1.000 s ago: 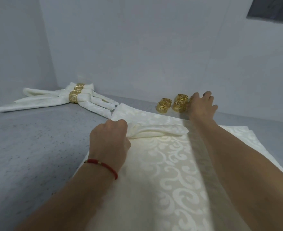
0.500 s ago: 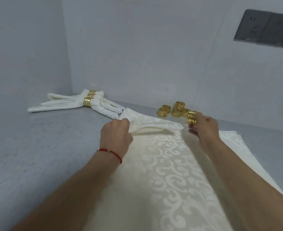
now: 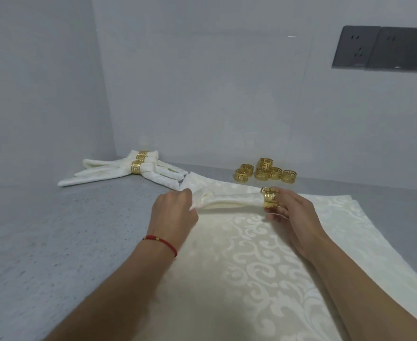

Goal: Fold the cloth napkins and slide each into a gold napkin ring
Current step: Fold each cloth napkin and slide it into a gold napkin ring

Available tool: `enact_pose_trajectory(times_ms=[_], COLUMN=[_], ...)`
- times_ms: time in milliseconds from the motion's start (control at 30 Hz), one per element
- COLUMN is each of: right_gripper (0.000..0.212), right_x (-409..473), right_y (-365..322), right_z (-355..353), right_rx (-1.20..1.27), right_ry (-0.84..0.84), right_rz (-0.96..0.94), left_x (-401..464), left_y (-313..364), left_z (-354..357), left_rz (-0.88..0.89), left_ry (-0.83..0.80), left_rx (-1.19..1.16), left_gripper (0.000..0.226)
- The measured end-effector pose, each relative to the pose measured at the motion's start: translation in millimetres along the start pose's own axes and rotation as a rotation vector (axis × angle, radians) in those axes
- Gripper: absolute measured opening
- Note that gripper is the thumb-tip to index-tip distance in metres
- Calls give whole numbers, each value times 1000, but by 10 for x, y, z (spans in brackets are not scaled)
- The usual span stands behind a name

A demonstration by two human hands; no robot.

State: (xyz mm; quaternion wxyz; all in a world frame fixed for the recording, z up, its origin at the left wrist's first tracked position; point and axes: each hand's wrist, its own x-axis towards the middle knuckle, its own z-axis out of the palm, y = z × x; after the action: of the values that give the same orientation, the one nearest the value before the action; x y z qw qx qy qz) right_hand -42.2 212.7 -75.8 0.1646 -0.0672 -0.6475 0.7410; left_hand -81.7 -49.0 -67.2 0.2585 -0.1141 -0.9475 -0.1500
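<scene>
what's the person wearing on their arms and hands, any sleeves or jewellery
No sleeves show: both forearms are bare down to the bottom edge of the picture. The left hand has a thin red string bracelet with a small gold bead at the wrist. The right hand and its wrist show no glove, watch or bracelet.

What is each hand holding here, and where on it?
The left hand pinches the left end of the rolled napkin. The right hand grips a gold ring by its rim at the napkin's right end.
</scene>
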Motion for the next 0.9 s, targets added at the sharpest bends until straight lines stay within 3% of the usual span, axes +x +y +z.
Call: enact_pose_trajectory(times_ms=[267, 433, 600, 767, 900], right_gripper=[23, 39, 49, 44, 43], right_x=[-119, -168, -192, -156, -157], right_y=[-39, -76, -71, -6, -29], right_z=[4, 35, 94, -5, 7], right_rx=[-28, -507, -740, -898, -834], right_ry=[-240, -127, -197, -186, -163], right_rz=[-18, -259, -518, -500, -531], left_x=[11, 18, -3, 14, 4], left_y=[-97, -157, -142, -153, -176], left_z=[54, 52, 45, 22, 14], left_rz=[25, 26, 59, 73, 84], left_ry=[32, 79, 100, 132, 154], left_rx=[-60, -15, -27, -82, -158], left_gripper=[14, 20, 25, 25, 22])
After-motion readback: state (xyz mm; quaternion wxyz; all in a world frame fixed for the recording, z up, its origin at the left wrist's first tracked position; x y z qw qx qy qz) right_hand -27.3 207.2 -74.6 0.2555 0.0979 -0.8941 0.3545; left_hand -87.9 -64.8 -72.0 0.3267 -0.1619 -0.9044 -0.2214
